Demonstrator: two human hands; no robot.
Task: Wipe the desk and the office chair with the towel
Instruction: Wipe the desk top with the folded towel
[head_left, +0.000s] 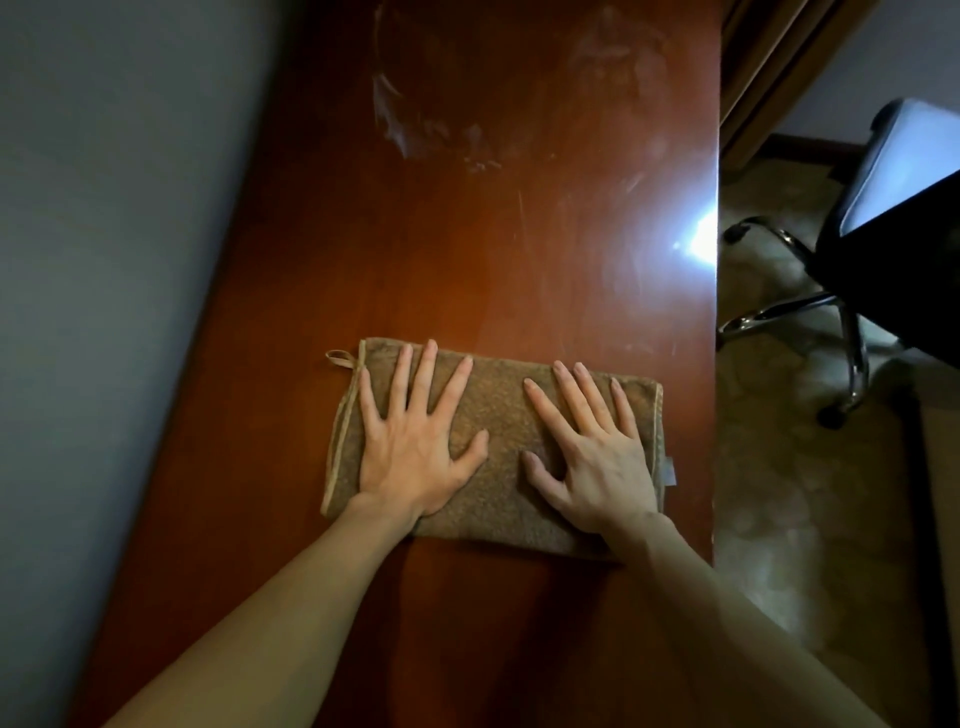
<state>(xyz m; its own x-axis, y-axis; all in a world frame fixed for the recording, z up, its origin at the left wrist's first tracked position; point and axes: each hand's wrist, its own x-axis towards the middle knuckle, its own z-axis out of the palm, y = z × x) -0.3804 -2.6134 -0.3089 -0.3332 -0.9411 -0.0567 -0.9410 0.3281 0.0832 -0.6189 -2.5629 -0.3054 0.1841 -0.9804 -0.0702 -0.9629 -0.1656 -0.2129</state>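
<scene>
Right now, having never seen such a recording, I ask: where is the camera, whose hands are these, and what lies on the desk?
No machine is here. A person wears one wide-angle camera on the head, so this single picture looks forward and down. The left hand and the right hand lie flat, fingers spread, pressing on a folded brown terry towel; neither grips it. The towel lies on a glossy reddish-brown wooden desk, which shows pale smears farther away. Right of the desk stands a black office chair with a chrome base.
</scene>
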